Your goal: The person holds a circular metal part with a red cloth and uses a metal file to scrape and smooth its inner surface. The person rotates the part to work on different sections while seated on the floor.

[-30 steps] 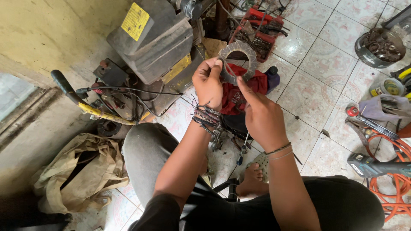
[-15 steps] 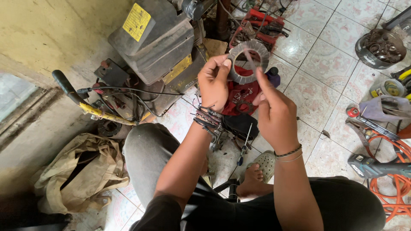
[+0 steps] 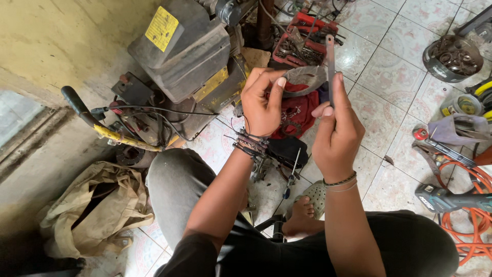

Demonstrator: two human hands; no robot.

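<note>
The left hand (image 3: 262, 105) pinches a grey metal ring (image 3: 306, 79). The right hand (image 3: 335, 131) grips a thin flat metal strip (image 3: 330, 64), upright beside it, above a red cloth (image 3: 297, 113).

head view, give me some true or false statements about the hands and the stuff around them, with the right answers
1. The left hand and the right hand both hold a grey metal ring plate, seen nearly edge-on. True.
2. The red tool tray lies on the floor beyond the hands. True.
3. A blue cloth lies below the hands. False: the red cloth lies there.
4. The orange cable is coiled on the left by the wall. False: it lies on the tiles at the right.
5. The tan cloth bag lies at lower left, beside the person's knee. True.
6. Both wrists are bare. False: each carries bracelets.
</note>
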